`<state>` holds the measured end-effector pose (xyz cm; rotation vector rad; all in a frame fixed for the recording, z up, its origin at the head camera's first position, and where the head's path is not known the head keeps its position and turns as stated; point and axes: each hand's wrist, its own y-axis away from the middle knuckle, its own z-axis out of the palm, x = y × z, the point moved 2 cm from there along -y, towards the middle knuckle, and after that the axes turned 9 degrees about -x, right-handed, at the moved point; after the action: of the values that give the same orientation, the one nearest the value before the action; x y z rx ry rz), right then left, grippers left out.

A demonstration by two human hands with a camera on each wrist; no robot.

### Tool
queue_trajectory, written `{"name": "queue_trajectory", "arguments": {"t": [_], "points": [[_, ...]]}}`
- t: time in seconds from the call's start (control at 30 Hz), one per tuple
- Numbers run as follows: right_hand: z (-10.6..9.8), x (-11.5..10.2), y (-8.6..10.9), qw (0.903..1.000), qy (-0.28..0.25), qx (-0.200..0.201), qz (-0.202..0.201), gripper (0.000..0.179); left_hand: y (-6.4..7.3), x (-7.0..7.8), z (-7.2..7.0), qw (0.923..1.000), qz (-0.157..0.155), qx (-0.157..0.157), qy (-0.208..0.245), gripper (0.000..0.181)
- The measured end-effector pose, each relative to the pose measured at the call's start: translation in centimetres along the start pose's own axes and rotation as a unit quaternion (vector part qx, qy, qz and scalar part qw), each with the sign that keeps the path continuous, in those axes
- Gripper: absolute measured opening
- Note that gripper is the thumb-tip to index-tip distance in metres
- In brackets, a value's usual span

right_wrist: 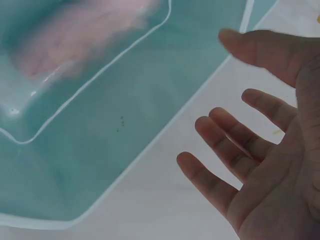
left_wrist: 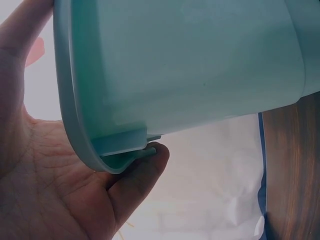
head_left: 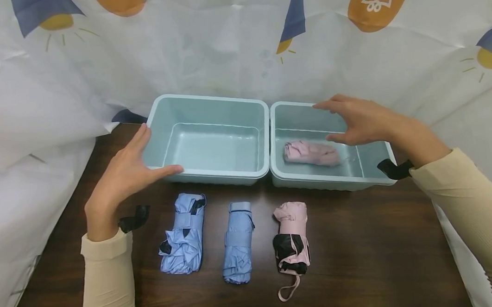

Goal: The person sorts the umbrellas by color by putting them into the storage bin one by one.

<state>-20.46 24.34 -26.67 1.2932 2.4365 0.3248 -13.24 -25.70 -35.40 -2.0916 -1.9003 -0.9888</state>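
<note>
My left hand point(head_left: 123, 171) holds the near left corner of the larger pale teal bin point(head_left: 214, 176), thumb along its front rim and fingers at its left end. In the left wrist view a fingertip point(left_wrist: 161, 154) hooks under the bin's rim. My right hand point(head_left: 365, 119), fingers spread and holding nothing, hovers over the smaller teal bin point(head_left: 331, 179). Inside that bin lies a folded pink umbrella point(head_left: 310, 153), blurred in the right wrist view. Nearer me lie a blue folded umbrella with black patches point(head_left: 185, 235), a plain blue one point(head_left: 238, 242) and a pink-and-black one point(head_left: 292, 237) with a wrist loop.
The two bins stand side by side on a dark wooden table point(head_left: 371, 239), the left one with nothing in it. A white patterned cloth point(head_left: 224, 57) hangs behind them and along the left side.
</note>
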Motion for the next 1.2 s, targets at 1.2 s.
{"name": "queue_trajectory", "arguments": {"t": [1.2], "points": [[4.0, -5.5, 6.0, 0.9882, -0.019, 0.148, 0.033, 0.055, 0.3, -0.5, 0.4, 0.9999, 0.002, 0.01, 0.014, 0.129]]}}
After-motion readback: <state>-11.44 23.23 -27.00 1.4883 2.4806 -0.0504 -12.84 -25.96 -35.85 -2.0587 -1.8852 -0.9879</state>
